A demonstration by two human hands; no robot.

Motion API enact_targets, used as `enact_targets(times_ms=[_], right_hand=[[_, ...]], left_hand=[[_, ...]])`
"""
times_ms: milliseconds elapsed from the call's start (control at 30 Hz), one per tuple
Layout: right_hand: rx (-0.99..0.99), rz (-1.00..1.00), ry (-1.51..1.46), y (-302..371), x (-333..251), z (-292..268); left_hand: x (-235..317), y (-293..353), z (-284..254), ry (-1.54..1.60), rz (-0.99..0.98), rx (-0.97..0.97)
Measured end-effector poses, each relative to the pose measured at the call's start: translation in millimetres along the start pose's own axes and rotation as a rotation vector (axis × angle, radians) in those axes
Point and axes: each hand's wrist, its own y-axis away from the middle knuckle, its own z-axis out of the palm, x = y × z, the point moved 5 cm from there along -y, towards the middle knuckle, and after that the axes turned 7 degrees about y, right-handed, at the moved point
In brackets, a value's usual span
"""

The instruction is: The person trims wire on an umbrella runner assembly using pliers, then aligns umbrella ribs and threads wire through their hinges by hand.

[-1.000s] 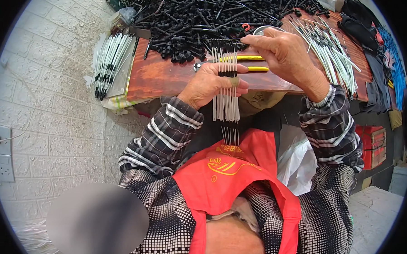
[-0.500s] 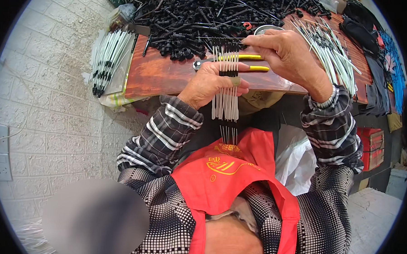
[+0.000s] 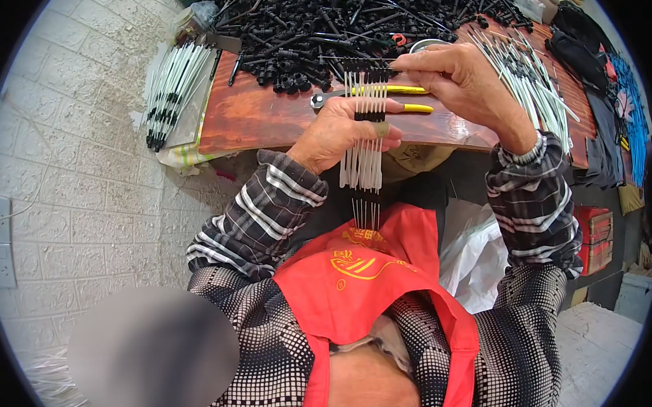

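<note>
My left hand (image 3: 337,134) is closed round a fanned row of slim white sticks (image 3: 364,162) with black bands and black upper ends. They hang side by side, the thumb laid across their front. Below their lower ends, several thin pale tips show above my red apron (image 3: 343,268). In its thumb and forefinger, my right hand (image 3: 470,84) pinches one end of a thin dark rod (image 3: 356,59), which runs level across the black upper ends. Whether it passes through them is too small to tell. Yellow-handled pliers (image 3: 413,108) lie on the table just behind the sticks.
A big heap of black plastic parts (image 3: 332,21) covers the back of the reddish wooden table (image 3: 250,127). Bundles of white sticks lie at the left (image 3: 179,93) and right (image 3: 528,85). A round metal dish (image 3: 430,44) sits behind my right hand. A red box (image 3: 595,239) stands lower right.
The row of sticks has shifted slightly to the right and sits a little more evenly spread. My right hand has moved very slightly, still pinching the rod.
</note>
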Motion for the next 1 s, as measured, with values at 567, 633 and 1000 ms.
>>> enact_targets(times_ms=[567, 633, 1000], right_hand=[[-0.016, 0.06, -0.277, 0.5, 13.1, 12.1], [-0.025, 0.089, -0.263, 0.5, 13.0, 12.2], [0.02, -0.11, 0.138, -6.4, -12.1, -7.2]], left_hand=[[3.7, 1.4, 2.0, -0.004, -0.01, -0.008], [3.8, 1.7, 3.5, 0.008, -0.007, -0.008], [6.1, 4.2, 5.8, 0.001, 0.01, 0.04]])
